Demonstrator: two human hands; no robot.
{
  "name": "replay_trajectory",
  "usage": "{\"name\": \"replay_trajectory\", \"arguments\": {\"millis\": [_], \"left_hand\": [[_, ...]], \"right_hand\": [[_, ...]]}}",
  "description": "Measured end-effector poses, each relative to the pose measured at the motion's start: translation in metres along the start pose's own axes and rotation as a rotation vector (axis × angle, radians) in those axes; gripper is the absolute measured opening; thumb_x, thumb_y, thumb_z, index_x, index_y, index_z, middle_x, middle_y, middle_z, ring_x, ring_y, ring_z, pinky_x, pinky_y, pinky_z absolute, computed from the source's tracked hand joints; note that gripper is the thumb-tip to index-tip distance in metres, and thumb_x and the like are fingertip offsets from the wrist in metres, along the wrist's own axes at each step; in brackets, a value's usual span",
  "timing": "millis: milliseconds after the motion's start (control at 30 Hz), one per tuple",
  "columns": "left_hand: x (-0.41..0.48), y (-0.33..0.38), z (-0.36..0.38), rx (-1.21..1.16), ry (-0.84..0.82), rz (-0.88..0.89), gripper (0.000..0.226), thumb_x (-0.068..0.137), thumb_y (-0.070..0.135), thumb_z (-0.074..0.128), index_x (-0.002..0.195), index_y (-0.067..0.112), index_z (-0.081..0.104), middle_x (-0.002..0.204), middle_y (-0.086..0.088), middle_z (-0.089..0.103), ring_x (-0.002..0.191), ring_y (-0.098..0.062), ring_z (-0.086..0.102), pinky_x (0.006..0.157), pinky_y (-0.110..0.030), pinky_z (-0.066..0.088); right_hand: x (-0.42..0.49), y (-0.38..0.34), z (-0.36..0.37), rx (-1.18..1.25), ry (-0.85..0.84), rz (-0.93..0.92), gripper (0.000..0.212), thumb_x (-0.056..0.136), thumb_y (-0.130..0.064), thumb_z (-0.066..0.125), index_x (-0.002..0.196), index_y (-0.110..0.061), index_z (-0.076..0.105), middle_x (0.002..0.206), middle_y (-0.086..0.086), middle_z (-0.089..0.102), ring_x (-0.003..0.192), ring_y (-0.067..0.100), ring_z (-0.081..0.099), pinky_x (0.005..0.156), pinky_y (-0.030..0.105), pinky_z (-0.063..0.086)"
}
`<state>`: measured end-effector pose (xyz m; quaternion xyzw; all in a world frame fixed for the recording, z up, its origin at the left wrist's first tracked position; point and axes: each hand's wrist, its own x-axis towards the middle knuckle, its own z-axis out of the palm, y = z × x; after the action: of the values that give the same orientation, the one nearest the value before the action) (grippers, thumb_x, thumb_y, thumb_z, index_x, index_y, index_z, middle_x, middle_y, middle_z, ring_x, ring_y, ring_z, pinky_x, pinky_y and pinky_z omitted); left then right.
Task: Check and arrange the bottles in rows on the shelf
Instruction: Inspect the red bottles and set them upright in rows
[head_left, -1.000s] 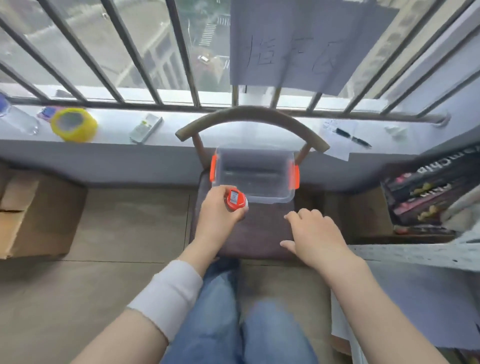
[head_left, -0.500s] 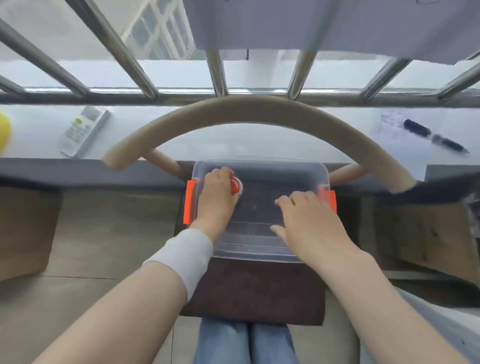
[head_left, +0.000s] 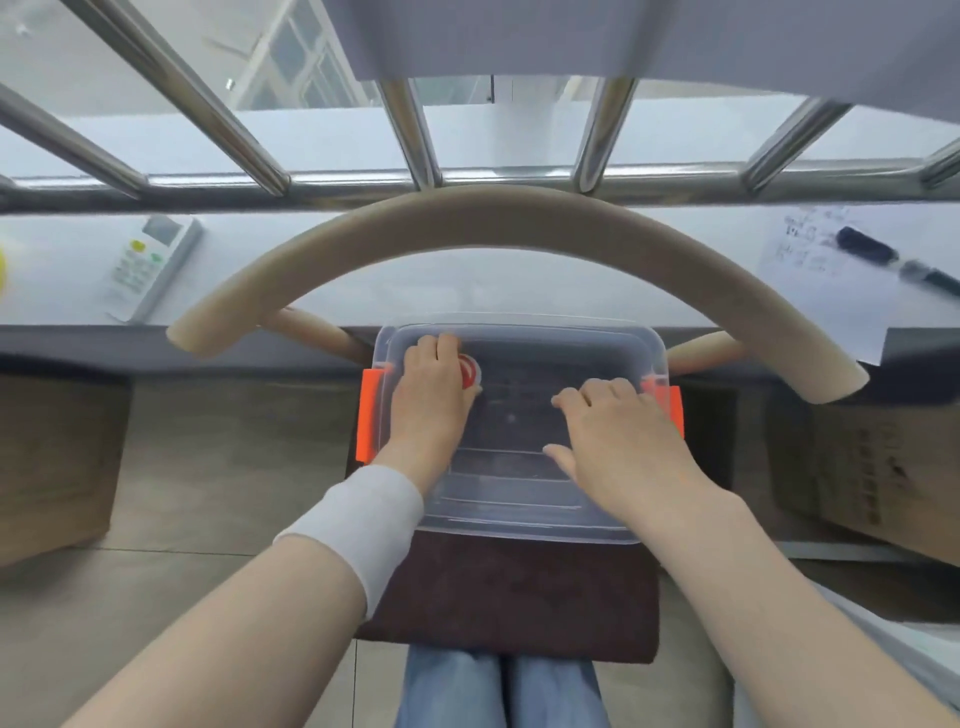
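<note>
Remote control (head_left: 150, 267): flat on windowsill, far left of my view. Left hand (head_left: 428, 397): inside clear container (head_left: 519, 512), far-left corner, fingers curled around bottle (head_left: 469, 372). Bottle: red cap only showing, just right of knuckles, body hidden under palm. Container: on dark chair cushion (head_left: 514, 603). Right hand (head_left: 618, 441): fingers loosely spread, empty, over container right half; contact unclear. Pen (head_left: 893, 260): on paper, far right.

Two bare forearms and hands; the left hand (head_left: 427, 400) has a white band (head_left: 358, 525) around its wrist, the right hand (head_left: 618, 441) is unadorned. Blue jeans (head_left: 498, 691) cover both legs.
</note>
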<state>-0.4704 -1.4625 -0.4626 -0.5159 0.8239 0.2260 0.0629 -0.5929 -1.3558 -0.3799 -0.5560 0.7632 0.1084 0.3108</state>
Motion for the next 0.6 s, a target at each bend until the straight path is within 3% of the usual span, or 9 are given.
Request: {"name": "replay_trajectory", "arguments": {"millis": [100, 333, 600], "left_hand": [[-0.026, 0.013, -0.034, 0.160, -0.006, 0.139, 0.042, 0.087, 0.031, 0.061, 0.122, 0.013, 0.045, 0.124, -0.008, 0.052, 0.112, -0.024, 0.049, 0.089, -0.029, 0.045], [-0.126, 0.050, -0.108, 0.569, -0.242, 0.444, 0.043, 0.086, 0.026, 0.062, 0.120, 0.009, 0.043, 0.124, -0.012, 0.051, 0.115, -0.031, 0.046, 0.090, -0.036, 0.039], [-0.270, 0.066, -0.150, 0.647, -0.297, 0.713, 0.051, 0.083, 0.032, 0.064, 0.122, 0.008, 0.041, 0.125, -0.013, 0.048, 0.117, -0.033, 0.044, 0.092, -0.040, 0.039]], "right_hand": [[-0.021, -0.003, -0.005, -0.010, -0.011, 0.027, 0.050, 0.094, -0.042, 0.044, 0.135, -0.015, 0.036, 0.135, 0.010, 0.045, 0.126, 0.029, 0.040, 0.106, 0.038, 0.032], [-0.127, -0.027, -0.019, -0.026, 0.034, 0.160, 0.045, 0.094, -0.038, 0.046, 0.130, -0.012, 0.040, 0.129, 0.011, 0.049, 0.118, 0.030, 0.045, 0.094, 0.038, 0.040], [-0.309, -0.080, 0.036, 0.162, 0.109, 0.514, 0.046, 0.093, -0.039, 0.047, 0.130, -0.014, 0.041, 0.130, 0.011, 0.047, 0.120, 0.031, 0.043, 0.096, 0.040, 0.038]]}}
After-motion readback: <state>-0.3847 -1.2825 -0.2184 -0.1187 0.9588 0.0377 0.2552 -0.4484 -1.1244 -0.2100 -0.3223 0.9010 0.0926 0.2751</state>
